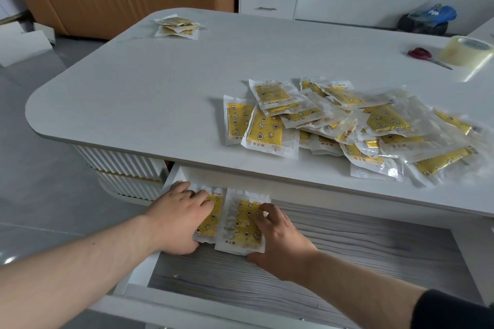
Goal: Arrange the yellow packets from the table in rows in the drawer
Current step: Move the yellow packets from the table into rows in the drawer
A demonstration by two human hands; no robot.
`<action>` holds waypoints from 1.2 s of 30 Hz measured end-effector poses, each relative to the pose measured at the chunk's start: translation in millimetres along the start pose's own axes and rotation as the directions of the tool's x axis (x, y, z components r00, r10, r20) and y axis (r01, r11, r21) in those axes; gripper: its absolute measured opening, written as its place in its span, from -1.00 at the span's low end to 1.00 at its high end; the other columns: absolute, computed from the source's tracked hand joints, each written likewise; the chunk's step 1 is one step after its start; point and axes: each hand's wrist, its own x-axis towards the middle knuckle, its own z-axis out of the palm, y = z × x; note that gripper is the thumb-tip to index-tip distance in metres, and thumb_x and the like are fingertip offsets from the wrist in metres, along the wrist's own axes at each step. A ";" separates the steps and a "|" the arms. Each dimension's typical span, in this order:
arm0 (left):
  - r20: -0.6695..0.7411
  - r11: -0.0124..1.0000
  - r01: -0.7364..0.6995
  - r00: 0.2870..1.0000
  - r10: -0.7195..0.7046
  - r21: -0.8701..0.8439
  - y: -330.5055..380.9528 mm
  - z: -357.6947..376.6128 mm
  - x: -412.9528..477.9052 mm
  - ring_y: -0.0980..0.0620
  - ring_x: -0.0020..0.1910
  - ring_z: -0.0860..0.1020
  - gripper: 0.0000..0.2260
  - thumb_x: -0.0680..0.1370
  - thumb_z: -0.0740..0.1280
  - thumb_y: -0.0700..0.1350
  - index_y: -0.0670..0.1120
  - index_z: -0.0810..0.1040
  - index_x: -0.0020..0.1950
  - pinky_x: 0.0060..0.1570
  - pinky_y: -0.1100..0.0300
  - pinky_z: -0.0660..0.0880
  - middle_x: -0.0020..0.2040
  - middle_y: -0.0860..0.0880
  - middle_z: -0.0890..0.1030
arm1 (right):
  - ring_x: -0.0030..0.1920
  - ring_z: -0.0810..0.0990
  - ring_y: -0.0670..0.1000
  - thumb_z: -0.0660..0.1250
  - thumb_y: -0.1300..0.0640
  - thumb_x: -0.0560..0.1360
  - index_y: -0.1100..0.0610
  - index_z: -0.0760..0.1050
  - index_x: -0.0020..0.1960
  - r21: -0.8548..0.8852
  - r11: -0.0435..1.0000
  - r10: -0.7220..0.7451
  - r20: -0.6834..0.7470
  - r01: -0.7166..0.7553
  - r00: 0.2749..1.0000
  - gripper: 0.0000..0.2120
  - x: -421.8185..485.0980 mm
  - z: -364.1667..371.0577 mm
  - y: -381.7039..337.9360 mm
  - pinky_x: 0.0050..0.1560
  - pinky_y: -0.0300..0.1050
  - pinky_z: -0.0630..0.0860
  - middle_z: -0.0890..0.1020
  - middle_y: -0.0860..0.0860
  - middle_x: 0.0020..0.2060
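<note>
Drawer (347,262) stands pulled out under the front edge of the table (160,93), wood-grain floor showing. Two yellow packets lie flat in its back-left corner, side by side. Their long edges touch or overlap a little; can't tell which. Left packet (212,219) sits close to the drawer's left wall. Right packet (240,224) is just beside it, w/ its near edge a bit closer to the drawer front. Both far edges reach the drawer's back, under the table lip.

Left hand (176,219) lies flat on the left packet, fingers fairly straight & pressing on top, thumb at the packet's near edge, nothing gripped. Right hand (278,243) does the same on the right packet: fingers spread, tips on its right half, thumb against the near corner.

Room to move: grain floor shows from the right packet across to the drawer's right wall, & in the strip btw the packets & the drawer front.

Pile (347,125) of yellow packets sits on the table above the drawer's right half, loose & overlapping, its nearest packets close to the table's front edge. Small stack (177,27) lies at the table's far edge, well beyond the drawer. Scissors (422,55) & tape roll (466,55) lie beyond the pile, far right of the drawer.
</note>
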 end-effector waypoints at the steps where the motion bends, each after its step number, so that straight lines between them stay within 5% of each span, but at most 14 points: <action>1: -0.002 1.000 -0.002 1.000 0.002 0.002 0.3 -0.4 -0.4 -0.09 0.39 0.35 -0.33 0.41 0.25 0.21 -0.07 0.27 0.44 0.53 -0.03 -0.11 0.46 -0.07 0.28 | 0.45 0.21 0.02 0.39 -0.20 0.45 0.03 0.17 0.52 -0.004 1.000 -0.004 0.006 0.004 1.000 -0.24 -0.7 -0.8 -0.2 0.42 -0.11 0.34 0.14 -0.03 0.44; 6: -0.068 0.999 0.015 0.998 -0.018 -0.051 0.2 0.0 -0.6 -0.06 0.45 0.28 -0.34 0.50 0.06 0.34 -0.03 0.28 0.47 0.52 0.01 -0.07 0.48 -0.03 0.29 | 0.42 0.21 -0.02 0.30 -0.31 0.45 -0.04 0.28 0.49 0.053 0.997 0.058 -0.075 -0.054 0.995 -0.31 5.1 -13.2 0.2 0.43 -0.14 0.23 0.25 -0.10 0.44; 11: -0.076 0.995 0.002 0.997 -0.010 -0.103 -4.1 6.7 2.8 -0.01 0.38 0.38 -0.58 0.57 0.15 0.17 0.01 0.42 0.36 0.50 0.06 -0.08 0.36 0.06 0.44 | 0.33 0.28 -0.02 0.37 -0.22 0.45 -0.09 0.43 0.40 0.106 0.989 0.110 -0.118 -0.098 0.987 -0.45 22.4 -19.0 0.6 0.34 -0.20 0.29 0.39 -0.09 0.34; 25: -0.066 0.994 -0.005 0.998 -0.002 -0.107 -6.9 12.5 7.4 -0.01 0.36 0.41 -0.64 0.57 0.24 0.09 0.00 0.44 0.33 0.50 0.09 -0.02 0.31 0.08 0.47 | 0.36 0.24 -0.01 0.41 -0.19 0.43 -0.10 0.38 0.44 0.106 0.988 0.116 -0.059 -0.109 0.992 -0.39 24.3 -6.4 2.2 0.41 -0.18 0.23 0.31 -0.07 0.36; 30: -0.037 0.985 0.007 0.999 -0.014 -0.173 -6.4 -0.7 3.1 -0.01 0.38 0.35 -0.60 0.57 0.24 0.11 0.01 0.40 0.37 0.43 0.06 0.21 0.39 0.06 0.37 | 0.36 0.29 0.03 0.32 -0.17 0.52 -0.06 0.36 0.45 0.161 0.974 0.164 -0.025 -0.158 0.986 -0.46 17.2 -22.9 0.3 0.38 -0.12 0.28 0.34 -0.03 0.38; 36: 0.070 0.909 0.078 0.996 -0.054 -0.410 -7.6 -47.0 -13.1 0.08 0.16 0.51 -0.69 0.57 0.25 0.10 0.07 0.49 0.29 0.13 0.14 0.48 0.25 0.11 0.50 | 0.13 0.56 0.00 0.26 -0.10 0.58 0.02 0.53 0.24 0.212 0.955 0.171 0.174 -0.207 0.970 -0.68 -19.4 -71.1 -4.7 0.17 -0.12 0.50 0.57 -0.04 0.16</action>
